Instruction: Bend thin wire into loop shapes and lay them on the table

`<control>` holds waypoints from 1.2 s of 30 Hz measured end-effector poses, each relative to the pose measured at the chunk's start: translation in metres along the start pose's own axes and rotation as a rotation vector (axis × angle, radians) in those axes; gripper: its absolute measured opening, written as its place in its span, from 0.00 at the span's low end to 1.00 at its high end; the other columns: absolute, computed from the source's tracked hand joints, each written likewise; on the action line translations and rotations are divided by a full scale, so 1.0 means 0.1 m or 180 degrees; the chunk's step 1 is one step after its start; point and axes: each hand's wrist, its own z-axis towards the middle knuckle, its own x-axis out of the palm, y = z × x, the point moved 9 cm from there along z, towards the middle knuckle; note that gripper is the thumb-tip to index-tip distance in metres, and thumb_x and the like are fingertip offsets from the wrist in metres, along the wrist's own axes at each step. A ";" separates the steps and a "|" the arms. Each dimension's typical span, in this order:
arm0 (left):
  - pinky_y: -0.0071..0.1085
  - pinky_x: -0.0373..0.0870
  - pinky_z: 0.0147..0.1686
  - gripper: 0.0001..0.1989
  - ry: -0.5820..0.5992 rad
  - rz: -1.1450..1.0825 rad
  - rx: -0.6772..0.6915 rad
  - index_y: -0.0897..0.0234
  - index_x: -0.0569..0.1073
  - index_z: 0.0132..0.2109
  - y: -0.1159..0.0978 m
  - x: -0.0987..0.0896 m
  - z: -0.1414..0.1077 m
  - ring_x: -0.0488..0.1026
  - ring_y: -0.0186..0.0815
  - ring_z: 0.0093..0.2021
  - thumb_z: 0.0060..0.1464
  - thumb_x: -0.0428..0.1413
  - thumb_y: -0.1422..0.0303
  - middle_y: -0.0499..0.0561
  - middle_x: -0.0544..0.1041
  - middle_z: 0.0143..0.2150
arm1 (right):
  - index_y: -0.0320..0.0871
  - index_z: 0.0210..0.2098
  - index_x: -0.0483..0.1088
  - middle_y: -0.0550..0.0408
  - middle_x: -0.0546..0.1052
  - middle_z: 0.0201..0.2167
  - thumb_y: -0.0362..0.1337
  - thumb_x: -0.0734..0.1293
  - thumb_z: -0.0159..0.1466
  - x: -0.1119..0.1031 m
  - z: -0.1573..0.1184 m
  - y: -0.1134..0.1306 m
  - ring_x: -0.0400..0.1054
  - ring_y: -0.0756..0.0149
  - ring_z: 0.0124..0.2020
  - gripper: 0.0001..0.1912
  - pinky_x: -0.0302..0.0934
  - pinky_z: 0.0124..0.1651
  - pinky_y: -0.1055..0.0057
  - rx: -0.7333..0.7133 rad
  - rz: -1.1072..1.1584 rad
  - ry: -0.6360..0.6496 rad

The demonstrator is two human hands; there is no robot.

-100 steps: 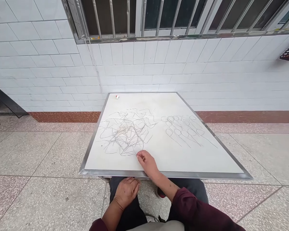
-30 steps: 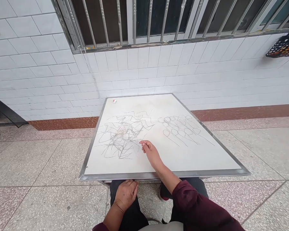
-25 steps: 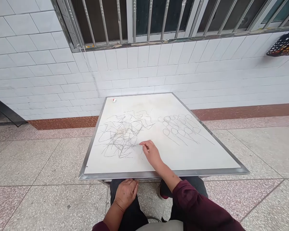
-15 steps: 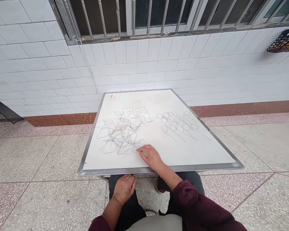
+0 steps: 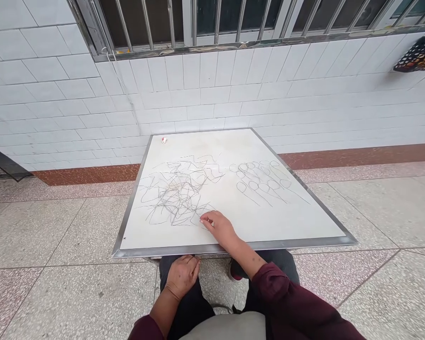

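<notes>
On the white table [image 5: 212,240] lies a loose tangle of thin dark wires [image 5: 180,203], bent and crossing one another. My right hand [image 5: 218,227] is at its near right edge, thumb and fingertips pinched together on one strand; the strand is so fine that its hold is hard to make out. To the right are several looped wires [image 5: 253,185], each a round loop with a long straight tail, laid side by side in rows. My left hand [image 5: 184,274] rests on my left thigh below the table edge, fingers loosely laid down, holding nothing.
A metal rim [image 5: 326,242] borders the tabletop. A small red and white item [image 5: 164,140] lies near its far left corner. Behind stand a white tiled wall [image 5: 205,101] and a barred window [image 5: 226,23]. A patterned bag [image 5: 416,55] hangs at the right.
The view has shifted slightly. My right fingertips have drawn a little closer together at the edge of the tangle. My left hand has stayed on my thigh.
</notes>
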 end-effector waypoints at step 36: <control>0.33 0.74 0.36 0.09 -0.0049 0.0008 0.0018 0.63 0.73 0.41 -0.03 -0.06 0.02 0.76 0.37 0.33 0.59 0.48 0.73 0.52 0.78 0.33 | 0.46 0.37 0.70 0.51 0.71 0.35 0.36 0.58 0.67 -0.10 0.18 -0.41 0.62 0.61 0.40 0.10 0.58 0.33 0.70 0.0665 -0.1044 -0.0128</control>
